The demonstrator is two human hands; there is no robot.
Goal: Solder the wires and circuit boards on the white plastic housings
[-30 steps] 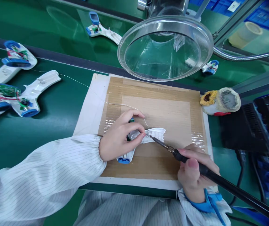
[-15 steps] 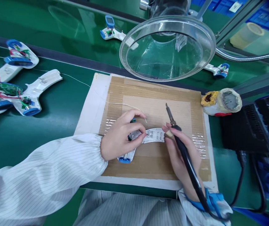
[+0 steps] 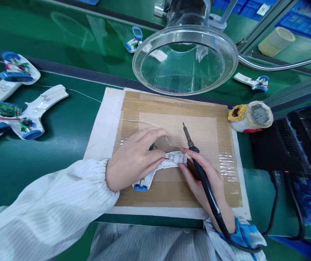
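A white pistol-shaped plastic housing [image 3: 171,160] with a blue end lies on the cardboard in front of me, partly covered by my left hand. My left hand [image 3: 137,156] is closed over it, thumb and fingertips pinching a thin dark-red wire [image 3: 167,158] at the handle. My right hand [image 3: 208,177] grips a soldering iron [image 3: 204,181], its tip pointing up and away, clear of the housing. Fingers of that same hand touch the handle's far end. A thin strand of solder wire [image 3: 141,121] comes in from the left, passes by my left index finger and ends above the handle.
A round magnifier lens [image 3: 185,69] hangs over the back of the cardboard mat [image 3: 171,103]. More opened housings [image 3: 36,108] with circuit boards lie at left. On the right stand a pot with a yellow sponge [image 3: 237,113] and a black soldering station [image 3: 276,145].
My right hand has moved left with the soldering iron, its fingers closing in on the handle's end. My left fingers have flattened over the housing. The camera view has shifted slightly.
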